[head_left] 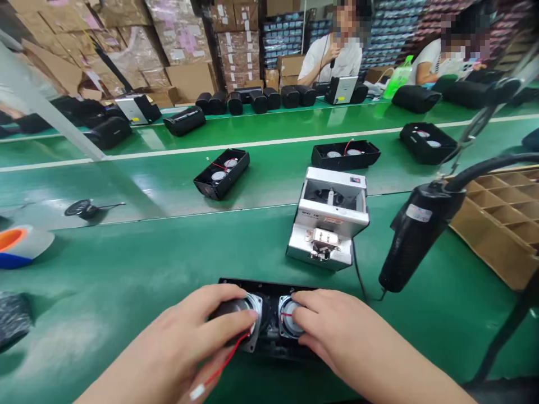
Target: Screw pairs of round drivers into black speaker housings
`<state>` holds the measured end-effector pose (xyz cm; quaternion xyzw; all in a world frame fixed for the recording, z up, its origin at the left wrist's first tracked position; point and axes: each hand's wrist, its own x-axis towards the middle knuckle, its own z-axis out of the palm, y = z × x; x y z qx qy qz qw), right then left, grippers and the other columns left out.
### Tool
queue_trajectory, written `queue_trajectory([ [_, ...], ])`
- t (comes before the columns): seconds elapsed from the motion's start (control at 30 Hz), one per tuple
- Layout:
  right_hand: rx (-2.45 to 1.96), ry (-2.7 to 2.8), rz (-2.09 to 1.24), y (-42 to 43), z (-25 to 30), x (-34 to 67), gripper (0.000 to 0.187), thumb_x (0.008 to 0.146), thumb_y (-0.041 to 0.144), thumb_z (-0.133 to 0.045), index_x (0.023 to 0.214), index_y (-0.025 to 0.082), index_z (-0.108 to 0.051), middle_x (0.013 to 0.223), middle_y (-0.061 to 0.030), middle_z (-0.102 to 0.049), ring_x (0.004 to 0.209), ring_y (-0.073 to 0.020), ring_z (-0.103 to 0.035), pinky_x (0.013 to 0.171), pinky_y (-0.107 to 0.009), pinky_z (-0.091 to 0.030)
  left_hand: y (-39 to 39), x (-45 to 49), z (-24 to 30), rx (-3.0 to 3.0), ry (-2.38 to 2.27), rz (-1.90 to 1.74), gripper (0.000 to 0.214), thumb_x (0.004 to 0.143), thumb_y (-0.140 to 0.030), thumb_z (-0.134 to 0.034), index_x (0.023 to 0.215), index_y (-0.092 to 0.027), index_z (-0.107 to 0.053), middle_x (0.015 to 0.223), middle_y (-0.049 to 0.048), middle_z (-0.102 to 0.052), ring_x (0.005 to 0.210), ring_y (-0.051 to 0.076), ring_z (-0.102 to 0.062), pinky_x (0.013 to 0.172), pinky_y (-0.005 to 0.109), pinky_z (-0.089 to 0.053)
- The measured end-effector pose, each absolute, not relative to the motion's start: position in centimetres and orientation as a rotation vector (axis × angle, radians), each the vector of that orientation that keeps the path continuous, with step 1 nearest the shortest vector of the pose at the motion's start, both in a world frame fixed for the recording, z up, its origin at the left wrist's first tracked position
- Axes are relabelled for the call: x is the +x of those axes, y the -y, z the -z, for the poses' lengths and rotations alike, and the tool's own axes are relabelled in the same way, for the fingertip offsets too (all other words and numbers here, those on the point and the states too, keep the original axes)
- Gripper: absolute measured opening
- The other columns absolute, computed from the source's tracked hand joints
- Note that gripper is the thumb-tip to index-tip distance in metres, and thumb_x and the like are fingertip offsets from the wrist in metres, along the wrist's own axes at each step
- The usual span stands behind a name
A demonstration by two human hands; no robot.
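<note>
A long black speaker housing (272, 346) lies in front of me on the green bench. My left hand (210, 322) grips a round speaker driver (255, 317) with a square metal frame, tilted over the left half of the housing. From it a red wire ends in a white connector (197, 391) below the hand. The fingers of my right hand (324, 322) are curled over a second speaker driver (288, 317) at the right half. Whether that one is fully seated is hidden by my fingers.
A screw feeder (330, 219) stands beyond the housing. At right hangs an electric screwdriver (421, 233), near a divided cardboard box (488, 235). Farther back, a housing with drivers (223, 174) and a loose driver (82, 209) lie on the line. A tape roll (25, 247) is at left; people sit opposite.
</note>
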<state>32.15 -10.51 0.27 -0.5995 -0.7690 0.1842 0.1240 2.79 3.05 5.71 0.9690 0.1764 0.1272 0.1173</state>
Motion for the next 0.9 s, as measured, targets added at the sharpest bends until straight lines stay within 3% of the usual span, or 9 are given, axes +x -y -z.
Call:
queue_trajectory([
  [0.13,-1.654,2.317,-0.443,10.3,-0.9,32.4,0.015,0.108,0.020,-0.081,0.112,0.024,-0.067,0.114,0.0000,-0.076,0.099,-0.0236,-0.073,0.084,-0.041,-0.058,-5.3,6.1,-3.0,3.046,-0.237,-0.236,0.055,0.097,-0.014,-0.056,0.143,-0.039,-0.073,0.136,-0.0026,-0.085,0.110,0.020,-0.087,0.095,0.030,-0.073],
  [0.3,-1.691,2.337,-0.461,9.8,-1.3,32.6,0.015,0.107,0.022,-0.081,0.106,0.023,-0.066,0.107,0.0017,-0.073,0.093,-0.0217,-0.068,0.082,-0.040,-0.054,-6.9,5.0,0.6,3.212,-0.129,0.009,0.042,0.103,-0.034,-0.066,0.144,-0.029,-0.074,0.139,0.0059,-0.085,0.109,0.027,-0.088,0.097,0.038,-0.075],
  [0.47,-1.644,2.361,-0.501,9.6,-1.0,32.7,0.011,0.106,0.023,-0.082,0.109,0.021,-0.071,0.109,-0.0005,-0.077,0.092,-0.0237,-0.073,0.079,-0.041,-0.058,-6.3,5.7,-0.1,3.289,-0.130,-0.020,0.053,0.096,-0.014,-0.050,0.136,-0.030,-0.080,0.123,0.0050,-0.089,0.092,0.026,-0.088,0.087,0.037,-0.076],
  [0.57,-1.577,2.336,-0.377,9.4,-0.3,32.8,0.014,0.102,0.023,-0.086,0.103,0.020,-0.072,0.105,-0.0023,-0.078,0.086,-0.0236,-0.073,0.072,-0.040,-0.059,-6.8,5.4,0.6,3.200,-0.132,-0.069,0.053,0.105,-0.019,-0.048,0.147,-0.034,-0.077,0.129,0.0022,-0.089,0.098,0.023,-0.089,0.087,0.033,-0.076],
  [0.7,-1.531,2.263,-0.284,9.3,0.3,32.8,0.025,0.094,0.022,-0.095,0.093,0.020,-0.070,0.100,-0.0019,-0.079,0.080,-0.0223,-0.073,0.064,-0.040,-0.058,-7.5,3.6,1.9,3.047,-0.206,-0.049,0.047,0.113,-0.031,-0.052,0.156,-0.039,-0.072,0.142,0.0013,-0.085,0.115,0.023,-0.087,0.099,0.033,-0.074],
  [0.9,-1.535,2.233,-0.263,9.4,0.2,32.8,0.025,0.093,0.019,-0.094,0.090,0.020,-0.070,0.098,-0.0019,-0.078,0.079,-0.0217,-0.073,0.062,-0.039,-0.058,-7.5,2.8,1.2,3.041,-0.195,0.073,0.045,0.117,-0.035,-0.057,0.160,-0.033,-0.068,0.145,0.0041,-0.083,0.125,0.022,-0.085,0.108,0.034,-0.072],
])
